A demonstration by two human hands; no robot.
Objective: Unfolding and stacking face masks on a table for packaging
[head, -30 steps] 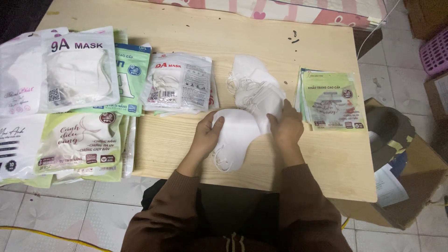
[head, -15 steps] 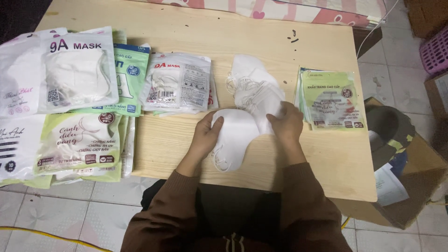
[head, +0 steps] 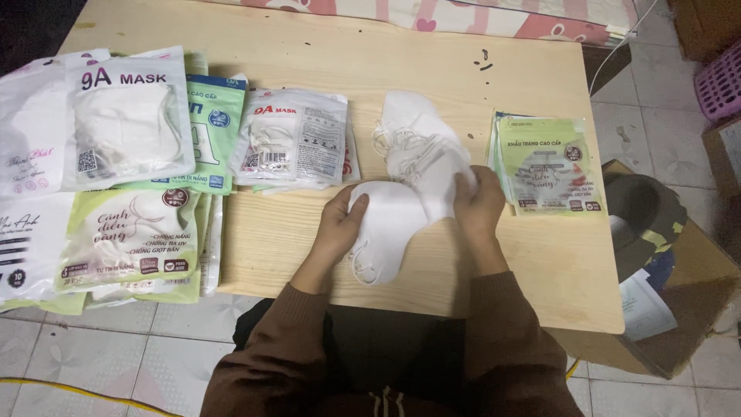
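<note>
White face mask (head: 382, 228) at centre, white mask pile (head: 421, 150) at 12 o'clock of it, w/ thin white ear loops. Bench (head: 309, 77) pale wood w/ fine grain, few black marks toward 1 o'clock. Green-and-white packets (head: 549, 166) at 3 o'clock; clear packs w/ red & black print (head: 293, 139) at 10 o'clock. Sleeves (head: 266, 347) brown. Pink cloth w/ heart pattern (head: 478, 17) at 12 o'clock. Floor tiles (head: 139, 363) whitish-grey, mottled.

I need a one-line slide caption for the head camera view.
Both hands, left hand and right hand, hold white masks over a wooden table.
</note>
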